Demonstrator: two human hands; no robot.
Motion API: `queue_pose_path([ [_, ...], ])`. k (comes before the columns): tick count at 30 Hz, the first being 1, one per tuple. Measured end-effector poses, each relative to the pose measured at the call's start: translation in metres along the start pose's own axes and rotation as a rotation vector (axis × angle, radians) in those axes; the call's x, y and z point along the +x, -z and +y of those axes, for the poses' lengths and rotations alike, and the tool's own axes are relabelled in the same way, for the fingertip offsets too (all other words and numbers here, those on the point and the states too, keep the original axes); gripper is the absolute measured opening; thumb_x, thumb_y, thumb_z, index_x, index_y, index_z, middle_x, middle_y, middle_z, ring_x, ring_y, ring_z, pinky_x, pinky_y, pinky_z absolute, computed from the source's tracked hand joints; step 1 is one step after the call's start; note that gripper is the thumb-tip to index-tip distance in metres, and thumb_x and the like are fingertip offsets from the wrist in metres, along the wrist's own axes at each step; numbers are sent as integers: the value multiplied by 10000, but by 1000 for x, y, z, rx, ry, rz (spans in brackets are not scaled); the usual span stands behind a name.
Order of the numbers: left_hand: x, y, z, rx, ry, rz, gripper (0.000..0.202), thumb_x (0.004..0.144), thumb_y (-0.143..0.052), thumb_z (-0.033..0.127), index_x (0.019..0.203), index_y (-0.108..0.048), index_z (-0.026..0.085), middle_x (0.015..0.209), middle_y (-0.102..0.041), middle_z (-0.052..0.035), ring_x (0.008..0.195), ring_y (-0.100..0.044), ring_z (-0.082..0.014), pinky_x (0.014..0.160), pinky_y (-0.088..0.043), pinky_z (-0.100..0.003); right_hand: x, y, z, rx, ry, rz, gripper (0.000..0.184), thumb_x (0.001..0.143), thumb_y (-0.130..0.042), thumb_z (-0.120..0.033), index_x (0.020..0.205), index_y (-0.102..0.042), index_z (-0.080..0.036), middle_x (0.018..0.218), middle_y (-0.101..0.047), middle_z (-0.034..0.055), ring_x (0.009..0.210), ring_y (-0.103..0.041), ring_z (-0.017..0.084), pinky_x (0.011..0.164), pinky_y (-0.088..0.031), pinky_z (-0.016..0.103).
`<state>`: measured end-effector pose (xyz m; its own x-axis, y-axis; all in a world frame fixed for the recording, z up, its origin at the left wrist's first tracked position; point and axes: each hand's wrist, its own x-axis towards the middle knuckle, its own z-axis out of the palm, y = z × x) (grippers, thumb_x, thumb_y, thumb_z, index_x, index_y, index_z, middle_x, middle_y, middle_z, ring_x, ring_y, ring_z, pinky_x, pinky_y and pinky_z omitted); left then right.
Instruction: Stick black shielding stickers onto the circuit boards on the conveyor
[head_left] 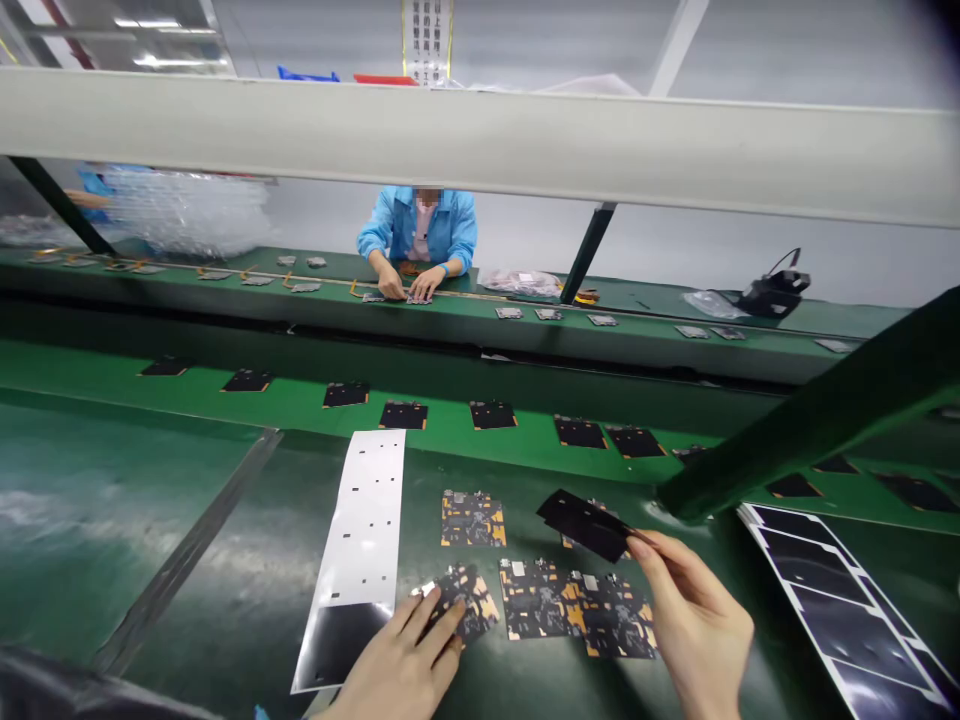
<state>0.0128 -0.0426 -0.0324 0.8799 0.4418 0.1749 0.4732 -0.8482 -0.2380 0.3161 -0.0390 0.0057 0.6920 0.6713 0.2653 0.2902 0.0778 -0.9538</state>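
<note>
My right hand (694, 610) pinches a thin black film sticker (581, 525) by its right edge, holding it raised and tilted over the bench. Beneath the film a circuit board is partly hidden. My left hand (409, 660) lies with fingers stretched out on a black and gold circuit board (469, 600), covering part of it. Beside that board are two more circuit boards (536, 605) (615, 620), touching at their edges. Another board (474, 520) lies behind them. Left of these, a white backing sheet (367, 510) carries one black film sticker (341, 640) at its near end.
At the right lies a stack of backing sheets (840, 600) with black stickers. A slanted green post (810, 410) rises near my right hand. Several black-covered boards (493, 415) lie along the green belt (442, 440). Across the line, a person in blue (420, 240) handles small parts.
</note>
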Motion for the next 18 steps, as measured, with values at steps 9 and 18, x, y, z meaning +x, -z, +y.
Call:
queue_pose_path([
  [9,-1,5,-24,-199,12,-2,233,940,-476,211,1079,-653,275,1400,-575,43,1284,-542,-218,1185,-318,-423,2,-13,2,-111,-124,-47,428,567,-822,-565,719,-767,-169,762,-755,86,748,-713,294,688,-606,355],
  [18,-20,-5,-118,189,846,91,766,813,-485,760,966,-680,35,1086,-635,-270,1014,-571,-448,754,-497,-523,17,-42,-16,-177,-207,-222,389,562,-821,-532,718,-786,-177,643,-724,56,568,-655,221,571,-572,318],
])
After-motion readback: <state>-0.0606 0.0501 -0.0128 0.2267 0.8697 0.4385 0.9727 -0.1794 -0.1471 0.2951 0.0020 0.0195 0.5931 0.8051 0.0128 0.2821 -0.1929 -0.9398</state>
